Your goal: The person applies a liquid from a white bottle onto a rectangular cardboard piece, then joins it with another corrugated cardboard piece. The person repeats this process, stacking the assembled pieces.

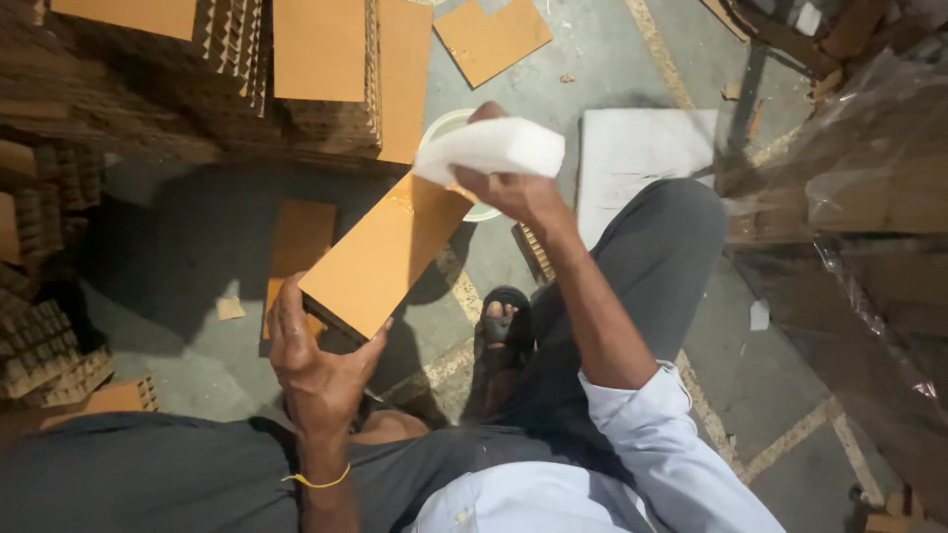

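Two hands share the work at the centre of the frame: your left hand clamps the lower corner of an orange cardboard panel, thumb on one side and fingers curled beneath, tilting it up off the floor, seemingly so its face is within reach. Your right hand closes around a white foam block and presses it against the panel's upper edge, just in front of a pale bucket on the concrete behind. The panel looks flat, rectangular and clean-faced, with a darker corrugated edge along its lower side. Outward from there, stacks of corrugated cardboard fill the upper left of the frame, a loose orange sheet lies at top centre, and a white board rests flat on the floor beside your raised knee. Your sandalled foot sits below the panel.
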